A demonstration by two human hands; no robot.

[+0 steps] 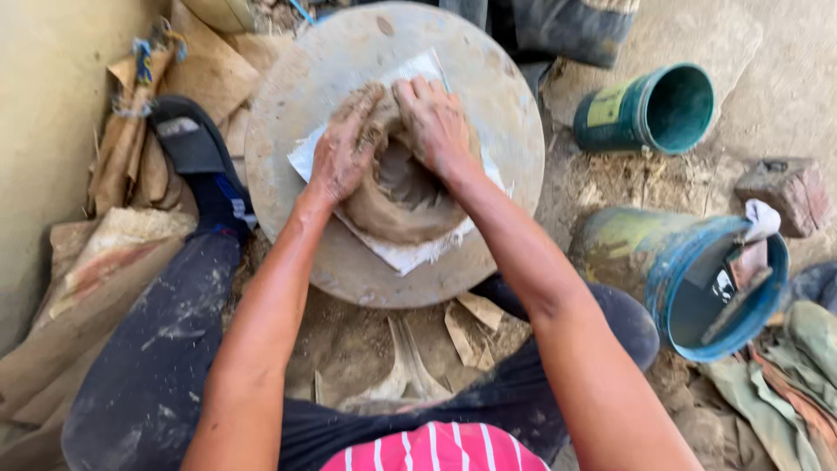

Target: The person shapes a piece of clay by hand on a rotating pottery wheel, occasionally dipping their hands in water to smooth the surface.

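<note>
Your left hand [344, 144] cups the outer left wall of the clay ring [397, 196], fingers spread and pressing; your right hand [436, 122] curls over the far rim, fingertips inside. The clay sits on white sheeting [410, 255] in the middle of the round stone wheel [349, 270]. You look mid-shaping; evening the wall likely calls for steady, matched pressure. Blue buckets [689, 262] stand right.
</note>
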